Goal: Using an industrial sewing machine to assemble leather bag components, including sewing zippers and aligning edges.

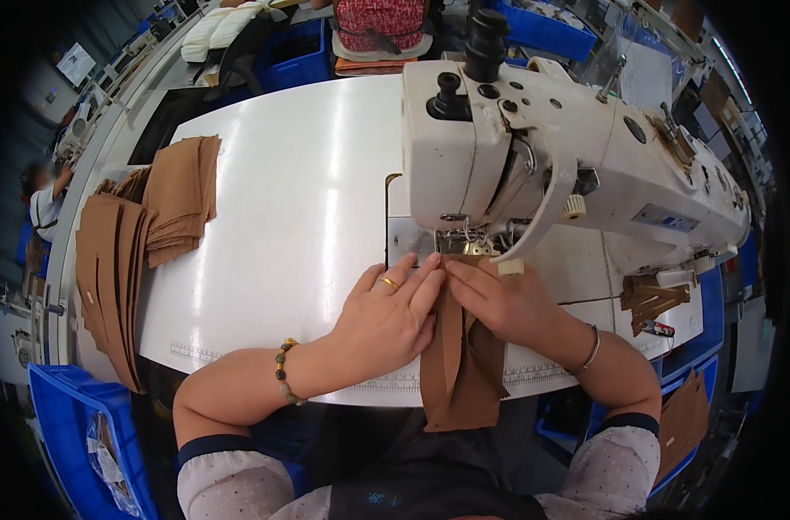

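A folded strip of brown fabric [464, 373] runs from under the presser-foot area of a white sewing machine [473, 147] down over the table's front edge. My left hand [388, 314], with a ring on one finger, lies with fingers stretched toward the needle area. Its fingertips touch the left side of the strip. From the right, my right hand [501, 299] closes on the same fabric, fingertips near the needle. The strip's upper end is partly hidden by my fingers and the machine head.
Stacks of cut brown fabric pieces [109, 269] lie on the left of the white table [282, 191]. Small brown scraps [650, 299] and a red-and-black tool [657, 328] sit at right. Blue bins [74, 390] flank the table. Another person [44, 204] is far left.
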`<state>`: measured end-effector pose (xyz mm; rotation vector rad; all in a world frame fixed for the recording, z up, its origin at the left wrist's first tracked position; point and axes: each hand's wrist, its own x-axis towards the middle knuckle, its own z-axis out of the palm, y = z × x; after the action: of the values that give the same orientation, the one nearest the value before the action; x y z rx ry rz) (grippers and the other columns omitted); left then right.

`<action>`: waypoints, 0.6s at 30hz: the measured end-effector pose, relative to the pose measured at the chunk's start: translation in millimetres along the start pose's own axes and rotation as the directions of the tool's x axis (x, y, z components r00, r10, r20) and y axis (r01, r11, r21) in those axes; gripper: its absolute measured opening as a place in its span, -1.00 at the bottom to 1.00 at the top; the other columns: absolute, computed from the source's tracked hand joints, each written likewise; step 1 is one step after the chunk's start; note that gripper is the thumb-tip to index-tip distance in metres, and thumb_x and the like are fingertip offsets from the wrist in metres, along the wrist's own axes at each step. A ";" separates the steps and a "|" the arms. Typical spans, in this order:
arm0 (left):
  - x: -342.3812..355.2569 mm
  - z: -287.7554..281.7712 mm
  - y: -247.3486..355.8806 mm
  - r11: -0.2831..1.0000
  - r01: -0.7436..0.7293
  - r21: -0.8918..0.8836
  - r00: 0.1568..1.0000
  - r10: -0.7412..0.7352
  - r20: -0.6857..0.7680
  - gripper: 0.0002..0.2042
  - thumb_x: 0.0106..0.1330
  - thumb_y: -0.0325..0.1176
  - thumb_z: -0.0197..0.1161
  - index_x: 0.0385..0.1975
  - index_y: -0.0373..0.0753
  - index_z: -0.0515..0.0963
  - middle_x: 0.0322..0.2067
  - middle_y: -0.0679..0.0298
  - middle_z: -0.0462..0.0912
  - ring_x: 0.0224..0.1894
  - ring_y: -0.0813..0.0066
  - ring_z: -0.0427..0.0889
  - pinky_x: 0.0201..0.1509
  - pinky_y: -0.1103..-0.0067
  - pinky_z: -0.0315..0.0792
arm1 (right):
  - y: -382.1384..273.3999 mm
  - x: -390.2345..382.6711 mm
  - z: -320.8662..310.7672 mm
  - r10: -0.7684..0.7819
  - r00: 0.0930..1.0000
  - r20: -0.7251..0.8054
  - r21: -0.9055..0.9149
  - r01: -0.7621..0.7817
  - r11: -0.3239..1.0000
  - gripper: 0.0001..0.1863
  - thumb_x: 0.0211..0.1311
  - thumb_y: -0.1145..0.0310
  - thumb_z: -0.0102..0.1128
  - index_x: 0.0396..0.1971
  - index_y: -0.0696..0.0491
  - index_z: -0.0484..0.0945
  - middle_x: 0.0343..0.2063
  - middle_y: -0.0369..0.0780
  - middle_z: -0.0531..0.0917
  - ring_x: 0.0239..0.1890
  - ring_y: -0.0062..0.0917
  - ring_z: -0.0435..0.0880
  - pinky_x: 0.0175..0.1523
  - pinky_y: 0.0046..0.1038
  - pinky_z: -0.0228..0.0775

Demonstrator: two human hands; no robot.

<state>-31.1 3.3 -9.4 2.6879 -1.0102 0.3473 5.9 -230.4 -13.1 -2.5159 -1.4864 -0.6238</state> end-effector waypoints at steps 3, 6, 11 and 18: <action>0.1 -0.7 0.1 1.000 -0.002 0.022 1.000 0.002 -0.003 -0.46 0.20 -0.26 0.33 0.20 -0.32 0.51 0.27 0.10 0.54 0.26 0.07 0.53 0.25 0.22 0.43 | 0.7 1.9 -1.2 -0.023 0.999 -0.034 0.029 0.024 0.999 -0.73 0.02 0.39 0.25 -0.24 0.13 0.66 -0.02 -0.18 0.71 -0.23 -0.46 0.74 -0.13 -0.41 0.54; 2.5 0.2 -0.9 0.998 -0.006 0.056 1.000 0.007 -0.016 -0.43 0.19 -0.26 0.33 0.23 -0.31 0.51 0.24 0.11 0.56 0.25 0.07 0.54 0.25 0.21 0.44 | 2.3 2.3 -0.4 -0.003 0.999 -0.035 0.027 0.004 1.000 -0.65 0.00 0.42 0.26 -0.14 0.11 0.70 0.02 -0.22 0.72 -0.21 -0.45 0.72 -0.20 -0.41 0.62; 7.0 4.0 -4.8 0.998 0.010 0.064 0.998 -0.006 -0.062 -0.45 0.17 -0.27 0.32 0.21 -0.28 0.53 0.20 0.11 0.58 0.24 0.07 0.55 0.24 0.19 0.44 | 8.0 2.9 9.0 0.012 0.995 -0.102 -0.051 -0.017 0.999 -0.73 0.00 0.42 0.23 -0.24 0.11 0.64 -0.01 -0.20 0.71 -0.26 -0.46 0.72 -0.12 -0.39 0.50; 14.9 7.7 -10.7 0.998 0.017 0.063 0.997 -0.012 -0.080 -0.51 0.19 -0.28 0.30 0.13 -0.33 0.55 0.19 0.05 0.58 0.23 0.02 0.54 0.24 0.14 0.44 | 16.2 1.8 22.3 0.059 0.986 -0.154 -0.019 -0.063 0.998 -0.72 0.01 0.43 0.23 -0.20 0.07 0.66 0.01 -0.24 0.73 -0.38 -0.44 0.69 -0.11 -0.37 0.49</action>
<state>-12.0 -0.4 -13.7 2.7121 -0.9719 0.4873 26.8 -229.6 -31.2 -2.4573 -1.3513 -0.8095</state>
